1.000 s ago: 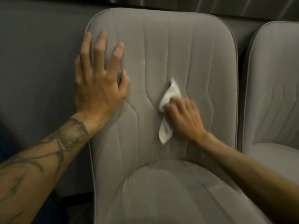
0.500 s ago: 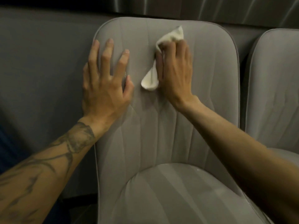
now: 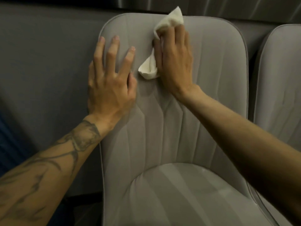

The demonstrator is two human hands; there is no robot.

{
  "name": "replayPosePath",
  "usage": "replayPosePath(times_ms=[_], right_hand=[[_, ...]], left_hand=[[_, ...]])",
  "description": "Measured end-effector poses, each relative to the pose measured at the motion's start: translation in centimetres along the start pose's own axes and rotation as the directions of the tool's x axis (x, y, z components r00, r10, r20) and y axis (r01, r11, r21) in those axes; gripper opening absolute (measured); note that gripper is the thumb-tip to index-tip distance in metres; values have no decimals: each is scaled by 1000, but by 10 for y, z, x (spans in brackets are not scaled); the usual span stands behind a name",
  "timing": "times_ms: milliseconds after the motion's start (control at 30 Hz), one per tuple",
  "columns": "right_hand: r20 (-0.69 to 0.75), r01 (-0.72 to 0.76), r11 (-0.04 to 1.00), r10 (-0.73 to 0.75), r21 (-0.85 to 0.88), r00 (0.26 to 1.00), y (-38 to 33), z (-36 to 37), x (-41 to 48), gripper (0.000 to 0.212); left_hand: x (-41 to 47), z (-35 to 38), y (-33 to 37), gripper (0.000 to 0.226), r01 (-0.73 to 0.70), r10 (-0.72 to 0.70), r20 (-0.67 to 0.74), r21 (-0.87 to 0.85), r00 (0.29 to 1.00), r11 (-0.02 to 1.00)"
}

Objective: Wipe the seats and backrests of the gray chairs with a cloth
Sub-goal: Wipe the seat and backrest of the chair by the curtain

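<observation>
The right hand [image 3: 175, 57] presses the white cloth [image 3: 168, 20] at the backrest's [image 3: 211, 79] twelve o'clock edge, the left hand [image 3: 110, 82] braces flat and open; the seat [image 3: 187, 193] and neighbouring chair [image 3: 280, 79] likely remain.

Right hand [image 3: 175, 59] presses white cloth [image 3: 169, 22] on gray chair backrest [image 3: 215, 75] top; left hand [image 3: 109, 84] flat beside it.

Crumpled white cloth [image 3: 167, 22] against upper backrest of gray quilted chair [image 3: 211, 66]

White cloth [image 3: 169, 20], gray chair [image 3: 211, 79], tattooed forearm [image 3: 48, 168]
</observation>
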State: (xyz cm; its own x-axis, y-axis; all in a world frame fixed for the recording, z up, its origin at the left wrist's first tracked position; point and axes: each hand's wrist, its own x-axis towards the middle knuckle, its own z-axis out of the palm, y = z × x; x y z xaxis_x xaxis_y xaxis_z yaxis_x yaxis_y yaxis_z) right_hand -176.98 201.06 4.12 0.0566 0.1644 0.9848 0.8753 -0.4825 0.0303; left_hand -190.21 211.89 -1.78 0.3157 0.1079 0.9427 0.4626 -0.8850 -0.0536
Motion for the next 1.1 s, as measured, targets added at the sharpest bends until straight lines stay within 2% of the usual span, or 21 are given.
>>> replayPosePath(times_ms=[100, 200, 233, 267, 367, 467, 567, 633, 700, 767, 833, 900, 933, 1000, 1033, 1100], right_hand=[[159, 94, 993, -104, 68, 982, -8, -15, -68, 21], [314, 311, 946, -323, 91, 893, 6, -34, -96, 19], [306, 343, 937, -348, 72, 886, 12, -32, -81, 20], [250, 327, 944, -326, 39, 912, 16, -25, -62, 21], [33, 141, 988, -139, -64, 990, 12, -3, 5, 25], [-16, 48, 999, -48, 9, 999, -5, 6, -2, 22], [171, 148, 981, -169, 126, 971, -10, -10, -84, 18], [309, 267, 950, -306, 164, 900, -1, -26, -130, 15], [339, 348, 927, -374, 137, 863, 16, -28, -129, 13], [242, 269, 962, -270, 40, 932, 23, -18, -99, 16], [87, 92, 995, -89, -39, 992, 21, -4, -69, 18], [31, -39, 999, 39, -13, 999, 9, 3, -75, 16], [53, -47, 999, 45, 22, 998, 2, 4, -94, 15], [176, 30, 993, -50, 111, 983, -9, -6, -152, 11], [259, 111, 982, -149, 156, 954, -10, -15, -181, 9], [377, 340, 912, -405, 228, 833, -5, -29, -223, 5]], left_hand=[[0, 1, -1, 52, -1, 1, -8, 1, 1000, 1000], [-1, 0, 0, 52, 12, -12, 8, 1, 1000, 1000], [-1, 0, 0, 52, 11, -11, 10, 6, 1000, 1000], [-2, 1, 0, 52, 7, -7, 8, 6, 1000, 1000], [-1, 2, -2, 51, 3, -3, 1, -2, 1000, 1000], [-3, 4, -1, 51, -1, 1, -5, -4, 1000, 1000], [-2, 3, -3, 54, -7, 7, -10, 11, 1000, 1000], [-1, 2, -2, 54, -2, 2, -6, 18, 1000, 1000], [-1, 1, -1, 54, 6, -6, 3, 16, 1000, 1000], [-1, 2, -1, 52, 4, -4, 2, 8, 1000, 1000], [-1, 2, -2, 50, 7, -7, -10, 15, 1000, 1000], [-1, 3, -2, 50, 6, -5, -13, 18, 1000, 1000], [-1, 3, -1, 51, 6, -6, -12, 17, 1000, 1000], [0, 3, -1, 52, 2, -2, -13, 23, 1000, 1000], [0, 3, -1, 53, -1, 1, -12, 23, 1000, 1000], [1, 2, -2, 53, 3, -3, -6, 17, 1000, 1000]])
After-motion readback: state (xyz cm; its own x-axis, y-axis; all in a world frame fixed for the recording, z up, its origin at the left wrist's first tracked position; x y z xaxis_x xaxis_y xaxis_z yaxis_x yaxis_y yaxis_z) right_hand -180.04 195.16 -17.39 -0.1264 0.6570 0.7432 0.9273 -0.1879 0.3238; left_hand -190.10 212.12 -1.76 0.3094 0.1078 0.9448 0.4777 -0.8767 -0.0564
